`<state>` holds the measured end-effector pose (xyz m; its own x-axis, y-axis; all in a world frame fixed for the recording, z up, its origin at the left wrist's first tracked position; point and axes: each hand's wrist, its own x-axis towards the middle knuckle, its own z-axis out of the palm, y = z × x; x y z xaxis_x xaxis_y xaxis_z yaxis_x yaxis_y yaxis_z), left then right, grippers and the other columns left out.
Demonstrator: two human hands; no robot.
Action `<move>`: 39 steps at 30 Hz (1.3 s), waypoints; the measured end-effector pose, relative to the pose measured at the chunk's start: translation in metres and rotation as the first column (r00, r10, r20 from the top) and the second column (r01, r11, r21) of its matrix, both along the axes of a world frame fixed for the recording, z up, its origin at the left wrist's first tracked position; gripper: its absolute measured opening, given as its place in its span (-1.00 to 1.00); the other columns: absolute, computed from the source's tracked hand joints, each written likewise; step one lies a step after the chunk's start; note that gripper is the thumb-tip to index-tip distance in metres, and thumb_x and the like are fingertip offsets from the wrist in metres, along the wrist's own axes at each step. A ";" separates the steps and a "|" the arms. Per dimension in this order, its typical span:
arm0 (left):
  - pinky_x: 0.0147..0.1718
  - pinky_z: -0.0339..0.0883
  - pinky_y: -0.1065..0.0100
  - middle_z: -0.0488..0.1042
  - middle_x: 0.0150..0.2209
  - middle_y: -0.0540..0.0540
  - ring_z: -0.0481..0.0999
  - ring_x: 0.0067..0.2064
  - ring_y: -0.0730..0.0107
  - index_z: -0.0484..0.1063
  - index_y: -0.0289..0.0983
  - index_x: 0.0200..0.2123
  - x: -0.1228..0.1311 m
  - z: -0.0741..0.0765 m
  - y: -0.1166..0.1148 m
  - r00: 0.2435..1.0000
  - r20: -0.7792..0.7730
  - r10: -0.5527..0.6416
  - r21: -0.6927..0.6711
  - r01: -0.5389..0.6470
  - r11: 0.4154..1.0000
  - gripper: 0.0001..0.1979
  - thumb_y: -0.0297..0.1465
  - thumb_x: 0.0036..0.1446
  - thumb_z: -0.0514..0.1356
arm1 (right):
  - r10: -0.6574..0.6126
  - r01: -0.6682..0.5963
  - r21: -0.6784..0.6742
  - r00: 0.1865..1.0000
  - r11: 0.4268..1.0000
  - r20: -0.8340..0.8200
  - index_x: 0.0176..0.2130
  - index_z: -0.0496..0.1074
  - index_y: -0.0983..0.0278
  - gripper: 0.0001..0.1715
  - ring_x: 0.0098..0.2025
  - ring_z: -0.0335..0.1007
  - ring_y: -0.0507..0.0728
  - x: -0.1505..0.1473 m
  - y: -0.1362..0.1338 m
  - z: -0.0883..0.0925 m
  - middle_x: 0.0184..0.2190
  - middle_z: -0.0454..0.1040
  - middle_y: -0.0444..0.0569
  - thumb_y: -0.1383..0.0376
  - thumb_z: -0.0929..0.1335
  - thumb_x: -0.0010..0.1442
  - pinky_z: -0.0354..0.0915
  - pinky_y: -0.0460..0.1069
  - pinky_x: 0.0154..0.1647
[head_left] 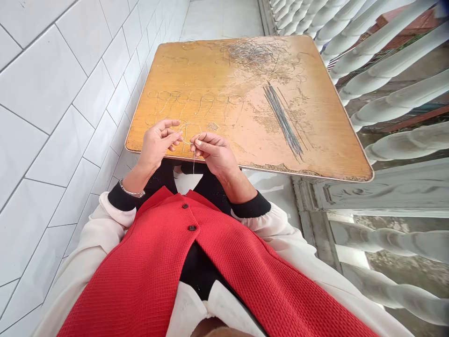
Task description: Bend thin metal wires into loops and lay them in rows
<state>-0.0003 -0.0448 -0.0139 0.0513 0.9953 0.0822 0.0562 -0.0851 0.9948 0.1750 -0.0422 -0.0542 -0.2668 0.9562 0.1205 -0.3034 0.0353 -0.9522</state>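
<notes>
Above the table's near edge, my two hands face each other with a thin wire loop [190, 142] between them. My left hand [159, 142] is closed, its thumb and fingertips pinching the loop's left side. With thumb and forefinger, my right hand [214, 152] pinches the loop's right side, and a straight wire end [194, 164] hangs below it. Just beyond my hands, a row of wire rings with tails [209, 97] lies across the table. The exact crossing of the wire at my right fingertips is too small to tell.
A bundle of straight wires [283, 120] lies on the right of the worn wooden table [245, 140]. A tangled wire heap [256, 51] sits at the far edge. White tiled wall [70, 140] stands on the left, pale balusters [386, 107] on the right.
</notes>
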 end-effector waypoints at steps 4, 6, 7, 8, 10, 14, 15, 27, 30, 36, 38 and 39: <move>-0.51 0.29 0.56 0.50 -0.47 0.07 0.51 -0.41 0.58 0.50 -0.27 -0.06 0.001 -0.007 0.002 0.999 0.027 -0.021 0.005 0.021 1.000 -0.72 -0.52 0.13 0.33 | -0.068 0.069 -0.004 0.997 0.998 0.044 -0.39 0.53 0.23 -0.62 -0.53 0.26 -0.04 -0.001 -0.002 -0.003 -0.50 0.48 -0.15 0.01 0.57 -0.02 0.30 -0.09 -0.45; -0.52 0.29 0.55 0.50 -0.47 0.06 0.51 -0.42 0.58 0.51 -0.27 -0.05 0.000 -0.009 0.003 0.998 0.037 -0.045 -0.017 0.046 0.999 -0.70 -0.49 0.13 0.35 | -0.081 0.080 0.020 0.994 0.997 0.067 -0.39 0.53 0.23 -0.59 -0.53 0.25 -0.04 -0.001 -0.002 -0.004 -0.50 0.47 -0.14 -0.02 0.57 -0.01 0.31 -0.09 -0.44; -0.52 0.29 0.55 0.52 -0.46 0.05 0.51 -0.42 0.58 0.52 -0.28 -0.06 0.000 -0.009 0.003 0.997 0.042 -0.061 -0.037 0.062 0.997 -0.72 -0.46 0.14 0.36 | -0.077 0.075 0.032 0.994 0.997 0.076 -0.39 0.53 0.24 -0.57 -0.53 0.25 -0.04 -0.001 -0.002 -0.005 -0.51 0.47 -0.14 -0.03 0.57 -0.01 0.31 -0.08 -0.44; -0.52 0.29 0.55 0.53 -0.45 0.03 0.51 -0.43 0.58 0.54 -0.28 -0.10 0.000 -0.009 0.004 0.996 0.044 -0.078 -0.058 0.081 0.995 -0.76 -0.41 0.15 0.36 | -0.067 0.064 0.040 0.994 0.997 0.083 -0.40 0.52 0.24 -0.56 -0.53 0.25 -0.04 -0.001 -0.002 -0.005 -0.51 0.46 -0.15 -0.05 0.57 -0.02 0.31 -0.08 -0.43; -0.55 0.27 0.55 0.55 -0.44 -0.02 0.49 -0.45 0.59 0.57 -0.29 -0.23 0.000 -0.006 0.004 0.992 0.031 -0.120 -0.085 0.122 0.989 -0.81 -0.29 0.19 0.36 | -0.035 0.031 0.042 0.995 0.999 0.095 -0.41 0.51 0.25 -0.53 -0.53 0.25 -0.04 0.000 -0.001 -0.005 -0.52 0.43 -0.15 -0.06 0.57 -0.03 0.30 -0.08 -0.44; -0.60 0.18 0.52 0.50 -0.51 0.00 0.34 -0.56 0.65 0.54 -0.30 -0.44 0.003 0.000 0.012 0.987 -0.038 -0.159 -0.067 0.156 0.985 -0.74 -0.23 0.15 0.40 | 0.052 -0.054 0.005 0.987 0.999 0.155 -0.45 0.47 0.27 -0.52 -0.54 0.26 -0.05 0.000 -0.001 -0.002 -0.52 0.43 -0.14 -0.04 0.58 -0.02 0.25 -0.10 -0.48; -0.61 0.15 0.51 0.47 -0.54 0.03 0.29 -0.59 0.66 0.54 -0.30 -0.46 0.004 0.001 0.015 0.986 -0.057 -0.159 -0.062 0.155 0.986 -0.76 -0.28 0.13 0.41 | 0.071 -0.071 -0.002 0.983 0.997 0.169 -0.46 0.46 0.28 -0.52 -0.54 0.26 -0.05 0.000 -0.002 -0.001 -0.52 0.43 -0.14 -0.03 0.58 -0.01 0.23 -0.10 -0.48; -0.45 0.24 0.45 0.42 -0.56 0.07 0.34 -0.50 0.59 0.44 -0.27 -0.55 0.016 -0.011 0.015 0.993 -0.113 -0.024 0.207 0.048 0.977 -0.80 -0.52 0.09 0.31 | -0.087 0.086 0.011 0.988 0.996 0.130 -0.49 0.45 0.25 -0.53 -0.61 0.20 -0.05 -0.013 -0.013 0.002 -0.61 0.39 -0.16 -0.07 0.48 0.13 0.19 -0.09 -0.53; -0.46 0.22 0.44 0.40 -0.56 0.08 0.29 -0.51 0.57 0.41 -0.25 -0.58 0.016 -0.014 0.014 0.985 -0.169 0.037 0.283 0.012 0.959 -0.78 -0.52 0.07 0.31 | -0.139 0.138 0.018 0.977 0.990 0.162 -0.54 0.42 0.24 -0.55 -0.63 0.16 -0.05 -0.017 -0.012 0.002 -0.65 0.36 -0.17 -0.02 0.46 0.14 0.18 -0.08 -0.54; -0.44 0.24 0.46 0.39 -0.56 0.09 0.30 -0.51 0.59 0.43 -0.24 -0.55 0.013 -0.024 0.021 0.987 -0.125 0.105 0.276 -0.068 0.959 -0.79 -0.50 0.10 0.33 | -0.121 0.118 0.024 0.982 0.993 0.147 -0.50 0.47 0.26 -0.53 -0.60 0.17 -0.06 -0.020 -0.009 -0.004 -0.62 0.35 -0.18 -0.06 0.49 0.11 0.22 -0.09 -0.52; -0.47 0.23 0.49 0.38 -0.56 0.10 0.30 -0.52 0.62 0.45 -0.25 -0.51 0.012 -0.025 0.025 0.995 -0.063 0.074 0.225 -0.058 0.973 -0.80 -0.47 0.14 0.34 | -0.093 0.092 0.010 0.989 0.996 0.113 -0.42 0.52 0.26 -0.53 -0.57 0.21 -0.06 -0.020 -0.010 -0.007 -0.57 0.39 -0.18 -0.09 0.52 0.06 0.27 -0.09 -0.48; -0.50 0.22 0.50 0.38 -0.56 0.10 0.29 -0.54 0.63 0.46 -0.25 -0.49 0.011 -0.024 0.026 0.998 -0.033 0.052 0.193 -0.045 0.980 -0.81 -0.44 0.17 0.34 | -0.081 0.081 0.001 0.991 0.997 0.103 -0.39 0.54 0.26 -0.52 -0.55 0.24 -0.06 -0.020 -0.011 -0.008 -0.55 0.41 -0.17 -0.09 0.54 0.03 0.29 -0.10 -0.46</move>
<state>0.0106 -0.0190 -0.0383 0.0100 0.9625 0.2711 0.1026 -0.2707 0.9572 0.1552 -0.0531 -0.0626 -0.1995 0.9755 0.0932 -0.2002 0.0525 -0.9783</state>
